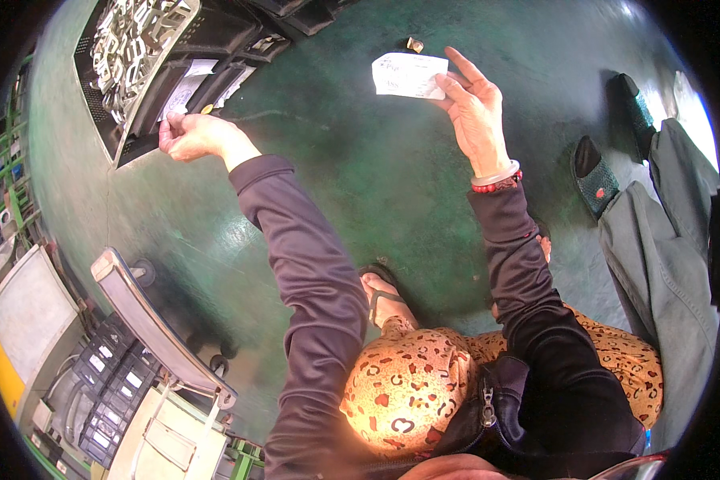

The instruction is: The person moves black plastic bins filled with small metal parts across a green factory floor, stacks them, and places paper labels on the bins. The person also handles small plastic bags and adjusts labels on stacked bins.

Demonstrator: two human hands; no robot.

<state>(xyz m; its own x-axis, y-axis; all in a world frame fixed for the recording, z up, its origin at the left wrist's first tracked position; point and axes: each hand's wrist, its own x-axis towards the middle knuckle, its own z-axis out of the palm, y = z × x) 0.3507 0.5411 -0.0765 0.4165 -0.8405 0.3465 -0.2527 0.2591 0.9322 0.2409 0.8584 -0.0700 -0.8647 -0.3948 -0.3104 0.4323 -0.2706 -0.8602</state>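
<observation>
A white paper slip point(408, 76) with handwriting on it is pinched at its right edge by my right hand point(476, 108), held over the green floor. At the upper left, my left hand point(198, 138) is closed, fingertips at the near end of a black bin point(154, 98). Another white slip point(186, 90) lies in that bin and reaches down to my fingertips. Whether they grip the slip or the bin edge, I cannot tell. A small yellow piece point(207, 109) shows just beyond my hand. A small brass-coloured metal part point(414, 45) appears right behind the held slip.
A black crate point(96, 120) full of shiny metal parts point(140, 48) stands at the far left. On the right are another person's grey trouser legs point(656, 232) and dark slippers point(596, 180). A chair or cart with a metal-edged panel point(152, 320) and black boxes point(116, 384) are lower left.
</observation>
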